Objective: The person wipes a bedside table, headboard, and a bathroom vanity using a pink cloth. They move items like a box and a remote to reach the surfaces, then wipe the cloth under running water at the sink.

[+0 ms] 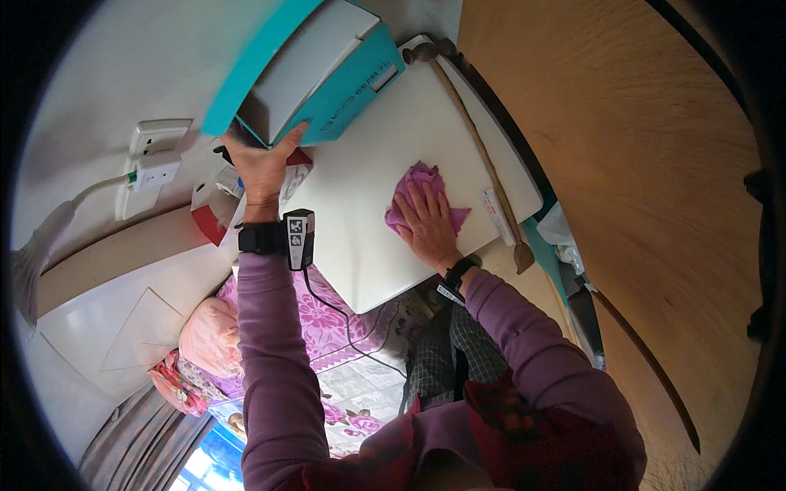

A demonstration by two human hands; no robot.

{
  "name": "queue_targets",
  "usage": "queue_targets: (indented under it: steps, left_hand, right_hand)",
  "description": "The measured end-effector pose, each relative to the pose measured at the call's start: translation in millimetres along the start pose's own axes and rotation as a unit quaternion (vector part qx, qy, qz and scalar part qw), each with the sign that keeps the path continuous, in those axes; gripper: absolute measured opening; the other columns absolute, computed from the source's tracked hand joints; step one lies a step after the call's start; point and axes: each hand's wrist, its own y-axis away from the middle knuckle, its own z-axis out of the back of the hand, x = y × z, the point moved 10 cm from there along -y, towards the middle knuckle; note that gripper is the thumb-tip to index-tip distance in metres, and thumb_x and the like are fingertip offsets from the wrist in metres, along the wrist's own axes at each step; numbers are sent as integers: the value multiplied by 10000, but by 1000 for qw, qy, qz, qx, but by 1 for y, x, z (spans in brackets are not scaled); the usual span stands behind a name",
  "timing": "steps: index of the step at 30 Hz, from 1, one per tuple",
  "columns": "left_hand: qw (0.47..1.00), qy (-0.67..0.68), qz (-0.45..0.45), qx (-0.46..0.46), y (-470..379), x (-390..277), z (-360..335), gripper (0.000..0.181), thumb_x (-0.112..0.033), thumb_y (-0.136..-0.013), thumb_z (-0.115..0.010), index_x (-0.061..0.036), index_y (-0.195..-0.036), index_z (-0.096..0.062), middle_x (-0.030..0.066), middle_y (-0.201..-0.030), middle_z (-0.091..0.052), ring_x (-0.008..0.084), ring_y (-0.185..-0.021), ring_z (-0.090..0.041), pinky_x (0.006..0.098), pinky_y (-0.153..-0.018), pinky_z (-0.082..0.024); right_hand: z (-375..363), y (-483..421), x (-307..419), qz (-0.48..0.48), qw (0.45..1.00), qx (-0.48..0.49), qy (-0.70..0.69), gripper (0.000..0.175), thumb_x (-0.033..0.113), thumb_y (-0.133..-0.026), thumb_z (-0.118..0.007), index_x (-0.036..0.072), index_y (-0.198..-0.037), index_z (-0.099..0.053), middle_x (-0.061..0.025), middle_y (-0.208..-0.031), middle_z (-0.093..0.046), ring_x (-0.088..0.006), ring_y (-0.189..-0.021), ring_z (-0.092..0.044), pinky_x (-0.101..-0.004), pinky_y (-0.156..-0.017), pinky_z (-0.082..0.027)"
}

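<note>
My left hand (261,162) grips the lower corner of a teal cardboard box (350,92), thumb on its printed side. The box bears writing and has a white top face. Flat on the white tabletop (362,184), my right hand (427,230) presses a crumpled purple cloth (408,184) with its fingers spread over it. To the right of the cloth lies a long wooden stick (476,132) with a knobbed head, running along the table's edge. Beside its lower part is a small white packet (497,215) bearing red print.
A wall socket (153,147) with a plugged-in white adapter (156,170) is at left. Small items and a red piece (209,224) lie behind my left wrist. A wooden panel (645,153) rises along the right. A patterned bed (350,393) lies below the table; a black cable (350,325) hangs from my left wrist device.
</note>
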Motion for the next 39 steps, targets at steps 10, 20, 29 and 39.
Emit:
queue_targets:
  steps: [10, 20, 29, 39]
  left_hand:
    - [999, 38, 17, 22, -2, 18, -33, 852, -95, -551, -835, -26, -1217, -307, 131, -1198, -399, 236, -1091, -421, 351, -951, -353]
    - [997, 57, 29, 40, 0, 22, -38, 891, -88, -612, -812, 5, -1285, -235, 182, -1288, -364, 267, -1166, -406, 338, -967, -368]
    - [990, -70, 124, 2, 89, 36, -2, 767, -99, -659, -761, 53, -1278, -335, 199, -1258, -430, 273, -1134, -462, 351, -947, -390]
    - [902, 119, 414, 21, 314, 11, 65, 544, -13, -778, -620, 2, -1261, -370, 145, -1160, -486, 234, -1002, -556, 317, -827, -478]
  right_hand:
    - [0, 2, 1, 6, 1000, -14, 1, 518, 342, -836, -529, 135, -1299, -424, -127, -1410, -285, -346, -1285, -264, -511, -1033, -204]
    - [4, 1, 4, 28, 999, -45, 10, 537, 308, -820, -534, 80, -1292, -413, -144, -1404, -282, -353, -1291, -248, -502, -1042, -196]
    - [-14, 49, 11, 23, 998, 44, -37, 452, 122, -765, -557, 44, -1204, -481, -122, -1335, -370, -335, -1239, -320, -451, -981, -315]
    - [93, 106, -80, -339, 929, -57, -134, 561, 315, -768, -614, -22, -1191, -461, -220, -924, -614, -403, -883, -578, -430, -749, -476]
